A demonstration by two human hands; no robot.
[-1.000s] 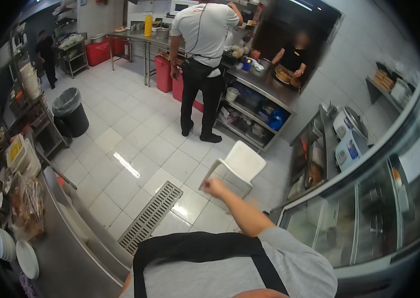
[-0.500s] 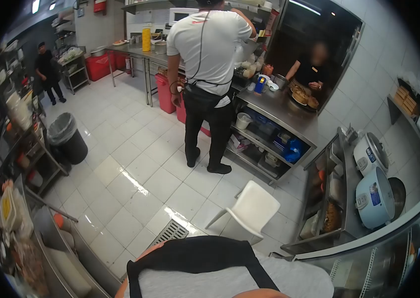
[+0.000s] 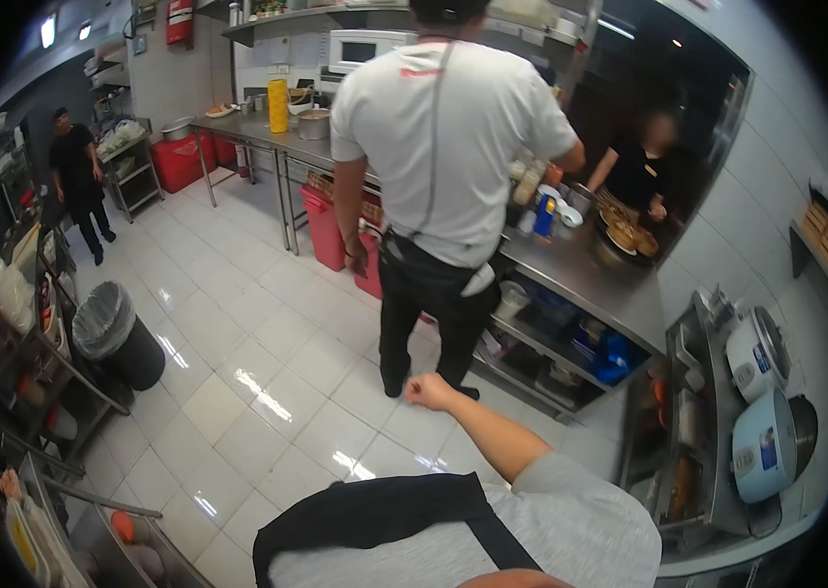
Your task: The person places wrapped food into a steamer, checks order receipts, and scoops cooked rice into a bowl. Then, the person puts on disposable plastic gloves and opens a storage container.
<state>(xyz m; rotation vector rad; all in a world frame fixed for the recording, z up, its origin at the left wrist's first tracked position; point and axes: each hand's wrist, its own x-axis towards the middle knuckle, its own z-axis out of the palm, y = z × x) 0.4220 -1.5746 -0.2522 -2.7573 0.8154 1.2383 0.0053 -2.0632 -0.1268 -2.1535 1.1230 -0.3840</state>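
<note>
My right hand (image 3: 429,392) is stretched out in front of me over the tiled floor, its fingers curled into a loose fist with nothing seen in them. Behind it are the dark trousers of a co-worker (image 3: 448,147) in a white shirt, who stands with their back to me at a steel counter (image 3: 581,274). I cannot tell whether my hand touches them; it looks apart. My left hand is out of view. A black apron (image 3: 365,519) over my grey shirt fills the bottom of the view.
A lined trash bin (image 3: 120,333) stands on the left near steel shelving. At right, a rice cooker (image 3: 755,358) and a light-blue pot (image 3: 765,446) sit on a steel shelf. Another person (image 3: 634,176) stands at the hatch beside pans of food; one more (image 3: 78,181) stands far left.
My right arm has come into view, reaching forward. I have moved closer to the white-shirted co-worker, and the white chair has dropped out of view. That co-worker's raised right arm is lower.
</note>
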